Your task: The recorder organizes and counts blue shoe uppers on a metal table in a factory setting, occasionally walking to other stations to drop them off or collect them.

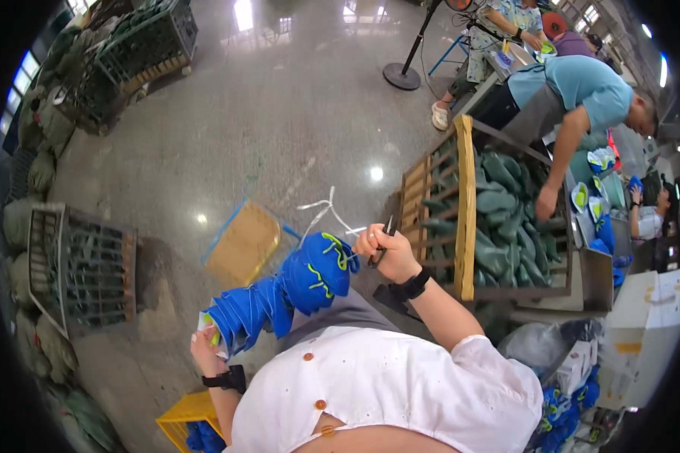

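Note:
A long stack of nested blue shoe uppers (pixel 314 270) with lime-green trim lies across my lap, bending down to the left. At its left end my left hand (pixel 206 353) has its fingers closed round the last pieces, where white and green lining shows. My right hand (pixel 387 253) is closed on small black thread snips (pixel 388 232), just right of the stack's upper end. A thin cord runs from that hand to the uppers. White ties (pixel 329 208) stick out beyond the stack; whether they join the cord I cannot tell.
A stool with a tan seat (pixel 248 241) stands ahead. To the right a crate (pixel 465 204) holds dark green shoe lasts, and a co-worker (pixel 582 90) in blue reaches into it. Another crate (pixel 83 268) stands left, a yellow basket (pixel 189 415) lower left, a fan base (pixel 402 76) farther off.

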